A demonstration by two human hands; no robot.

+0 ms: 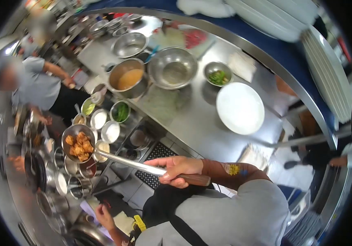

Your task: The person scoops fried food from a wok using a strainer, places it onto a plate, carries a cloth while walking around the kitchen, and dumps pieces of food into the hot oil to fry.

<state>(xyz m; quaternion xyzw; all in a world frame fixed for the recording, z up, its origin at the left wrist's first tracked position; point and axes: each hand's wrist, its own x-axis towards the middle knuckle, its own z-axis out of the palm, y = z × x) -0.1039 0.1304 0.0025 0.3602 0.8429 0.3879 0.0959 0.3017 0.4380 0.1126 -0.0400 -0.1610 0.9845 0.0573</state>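
My right hand (178, 170) is closed round the handle of a long ladle (133, 163), near its brown wooden end. At the far end, the ladle's metal bowl is above a group of small containers and holds several browned, fried-looking pieces of food (79, 146). Lower down, my left hand (105, 217) has its fingers curled beside a pale cloth (123, 223) and a purple cloth (90, 210). Whatever it may grip is hidden. White (111, 132) and green (120, 111) ingredients fill pots near the ladle bowl.
A steel counter (196, 119) bears a pot of orange-brown liquid (129, 78), a colander (173, 67), a bowl of greens (218, 74) and a white plate (240, 108). Stacked plates (327, 76) stand on the overhead shelf. A co-worker (40, 84) stands at the left.
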